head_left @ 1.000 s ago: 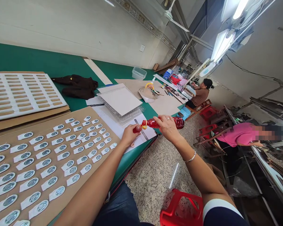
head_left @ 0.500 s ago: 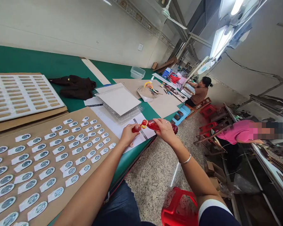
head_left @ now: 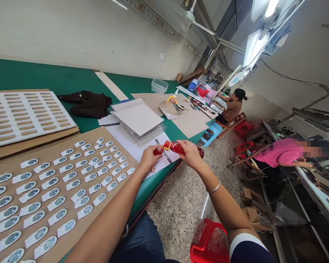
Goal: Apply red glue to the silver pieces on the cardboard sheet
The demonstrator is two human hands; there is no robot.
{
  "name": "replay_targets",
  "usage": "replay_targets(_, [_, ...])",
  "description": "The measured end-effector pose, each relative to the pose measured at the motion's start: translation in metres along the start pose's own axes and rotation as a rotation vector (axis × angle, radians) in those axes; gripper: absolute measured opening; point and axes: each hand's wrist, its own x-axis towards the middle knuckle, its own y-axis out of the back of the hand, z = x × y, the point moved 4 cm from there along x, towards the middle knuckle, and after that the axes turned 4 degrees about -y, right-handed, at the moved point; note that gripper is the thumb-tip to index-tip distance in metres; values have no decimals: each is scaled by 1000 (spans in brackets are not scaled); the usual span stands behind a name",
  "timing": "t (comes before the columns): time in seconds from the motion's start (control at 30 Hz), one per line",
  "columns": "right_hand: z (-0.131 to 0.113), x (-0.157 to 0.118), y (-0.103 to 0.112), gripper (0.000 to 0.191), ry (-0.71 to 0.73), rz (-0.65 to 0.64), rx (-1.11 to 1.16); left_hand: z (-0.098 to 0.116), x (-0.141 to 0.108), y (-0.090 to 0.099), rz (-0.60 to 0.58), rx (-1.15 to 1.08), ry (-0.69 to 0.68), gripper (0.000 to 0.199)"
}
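Observation:
My right hand point(head_left: 190, 154) is wrapped round a red see-through bottle point(head_left: 177, 147), tilted almost level over the table's edge. A yellow ring circles its neck, and its red top points left. My left hand point(head_left: 150, 157) is closed, pinching a small red piece point(head_left: 159, 149) right at the bottle's top; its exact kind is hard to make out. Left of my forearm, a brown cardboard sheet point(head_left: 104, 133) bears rows of white tags with round dark emblems point(head_left: 84, 211). White paper point(head_left: 168, 168) lies under and beyond my hands.
The green table point(head_left: 142, 190) also bears a white slotted tray point(head_left: 30, 113), dark cloth point(head_left: 87, 104), stacked clear-wrapped boards point(head_left: 139, 116) and a clear plastic box point(head_left: 159, 86). A red stool point(head_left: 205, 243) stands at lower right. Two people point(head_left: 234, 106) sit at work further off.
The view has shifted slightly. Both hands stay together at the bottle's top, and the small red piece looks a little closer in line with it.

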Motion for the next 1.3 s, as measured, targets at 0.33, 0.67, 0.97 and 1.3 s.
replay_targets(0.33, [-4, -1, 2, 60, -20, 26, 31, 11, -2, 9, 31, 43, -29, 44])
replay_targets(0.67, [-8, -1, 5, 63, -47, 22, 29, 10, -2, 11, 67, 104, -60, 49])
replay_targets(0.97, [-8, -1, 8, 60, -62, -31, 47, 21, -6, 16, 121, 244, -116, 48])
replay_targets(1.3, [0, -4, 14, 63, 35, -190, 215, 21, -6, 13, 114, 298, -160, 46])
